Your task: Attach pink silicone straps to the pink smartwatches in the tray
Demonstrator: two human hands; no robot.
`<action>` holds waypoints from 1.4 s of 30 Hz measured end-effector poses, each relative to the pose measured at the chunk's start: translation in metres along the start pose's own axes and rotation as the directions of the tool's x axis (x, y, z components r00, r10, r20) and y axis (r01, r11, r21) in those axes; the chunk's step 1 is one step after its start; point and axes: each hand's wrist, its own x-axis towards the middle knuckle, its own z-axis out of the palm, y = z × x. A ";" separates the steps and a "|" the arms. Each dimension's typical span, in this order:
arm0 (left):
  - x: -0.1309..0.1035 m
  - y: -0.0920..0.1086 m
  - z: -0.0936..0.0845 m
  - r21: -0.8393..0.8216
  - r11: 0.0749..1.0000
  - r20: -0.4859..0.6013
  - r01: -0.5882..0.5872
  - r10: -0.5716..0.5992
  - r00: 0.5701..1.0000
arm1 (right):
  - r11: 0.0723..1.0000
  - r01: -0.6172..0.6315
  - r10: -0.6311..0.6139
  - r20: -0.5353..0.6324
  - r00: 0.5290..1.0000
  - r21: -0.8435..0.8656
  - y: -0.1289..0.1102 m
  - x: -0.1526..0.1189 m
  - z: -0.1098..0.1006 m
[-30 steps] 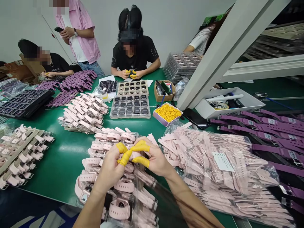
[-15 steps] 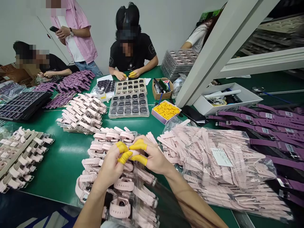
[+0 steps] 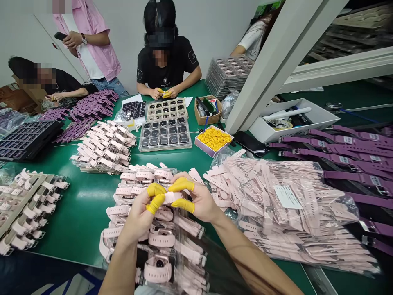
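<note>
My left hand (image 3: 142, 211) and my right hand (image 3: 199, 200) meet above a tray of pink watches, yellow finger cots on thumbs and forefingers. Both pinch a pale pink watch strap (image 3: 170, 198) between them; most of it is hidden behind the fingers. Beneath lies the clear tray (image 3: 177, 246), with pink-strapped watches (image 3: 161, 238) in its cells and strap ends hanging past its right side. Loose pink straps (image 3: 217, 180) lie just right of my right hand, beside clear bags of pink straps (image 3: 270, 213).
Stacks of pink-strapped watches (image 3: 102, 143) and a second watch tray (image 3: 23, 205) stand left. Ahead are a tray of dark watch faces (image 3: 166, 135) and a box of yellow finger cots (image 3: 213, 140). Purple straps (image 3: 346, 149) lie right. A co-worker (image 3: 166, 57) sits opposite.
My fingers have shifted slightly, and more of the pink strap shows between them. The whole view has moved a little. The co-worker opposite has brought both hands together.
</note>
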 end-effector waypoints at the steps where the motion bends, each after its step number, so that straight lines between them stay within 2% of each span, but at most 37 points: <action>1: 0.000 0.000 0.000 0.018 1.000 0.008 0.004 -0.005 1.000 | 1.000 0.025 -0.026 -0.004 1.000 -0.016 -0.002 0.001 0.000; 5: -0.001 0.001 0.003 0.071 0.997 0.024 0.027 -0.028 0.999 | 0.987 0.109 -0.105 0.040 0.994 -0.118 -0.011 0.004 0.000; 8: 0.000 0.001 0.008 0.080 0.996 -0.037 0.042 -0.040 0.999 | 0.961 0.174 -0.160 0.082 0.984 -0.216 -0.015 0.005 0.000; 11: 0.000 0.001 0.007 0.028 0.997 -0.068 0.069 -0.067 0.995 | 0.949 0.174 -0.157 0.084 0.984 -0.262 -0.017 0.005 -0.002; 13: 0.000 0.000 0.003 -0.117 0.987 -0.008 0.108 -0.110 0.994 | 0.970 0.142 -0.130 0.073 0.989 -0.195 -0.018 0.004 -0.002; 16: -0.004 -0.001 -0.002 -0.351 0.917 0.125 0.188 -0.153 0.980 | 0.995 0.097 -0.094 0.080 0.992 -0.033 -0.021 0.004 -0.002; 18: -0.006 -0.001 0.000 -0.390 0.889 0.166 0.241 -0.190 0.968 | 0.996 0.081 -0.083 0.107 0.991 0.029 -0.023 0.003 -0.001; 20: -0.009 -0.002 0.004 -0.374 0.889 0.142 0.264 -0.226 0.964 | 0.995 0.079 -0.086 0.136 0.987 0.054 -0.025 0.002 0.001; 21: -0.009 -0.003 0.007 -0.366 0.898 0.098 0.246 -0.225 0.969 | 0.994 0.086 -0.094 0.146 0.985 0.060 -0.026 0.002 0.003; 24: -0.010 -0.005 0.011 -0.313 0.944 -0.121 0.105 -0.149 0.981 | 0.991 0.122 -0.130 0.150 0.980 0.056 -0.028 0.000 0.008; 26: -0.009 -0.005 0.012 -0.251 0.967 -0.194 0.050 -0.100 0.976 | 0.990 0.135 -0.140 0.121 0.983 0.051 -0.028 0.000 0.010; 31: -0.008 -0.003 0.015 -0.180 0.984 -0.126 0.010 -0.033 0.991 | 0.987 0.156 -0.159 0.107 0.982 0.035 -0.035 0.002 0.007; 33: -0.009 -0.006 0.015 -0.136 0.987 -0.137 -0.080 0.061 0.989 | 0.985 0.174 -0.172 0.144 0.974 0.005 -0.038 0.002 0.007; 36: -0.010 -0.012 0.012 0.030 0.970 -0.161 -0.242 0.243 0.956 | 0.977 0.212 -0.204 0.167 0.965 -0.035 -0.038 0.001 0.010; 38: -0.009 -0.015 0.009 0.148 0.950 -0.168 -0.274 0.298 0.940 | 0.970 0.236 -0.224 0.171 0.959 -0.050 -0.034 0.000 0.012; 40: -0.008 -0.013 0.006 0.165 0.957 -0.184 -0.238 0.267 0.946 | 0.967 0.246 -0.233 0.174 0.957 -0.058 -0.030 -0.001 0.013; 42: -0.007 -0.008 0.004 0.038 0.984 -0.158 -0.173 0.177 0.972 | 0.972 0.227 -0.216 0.152 0.964 -0.057 -0.028 -0.001 0.011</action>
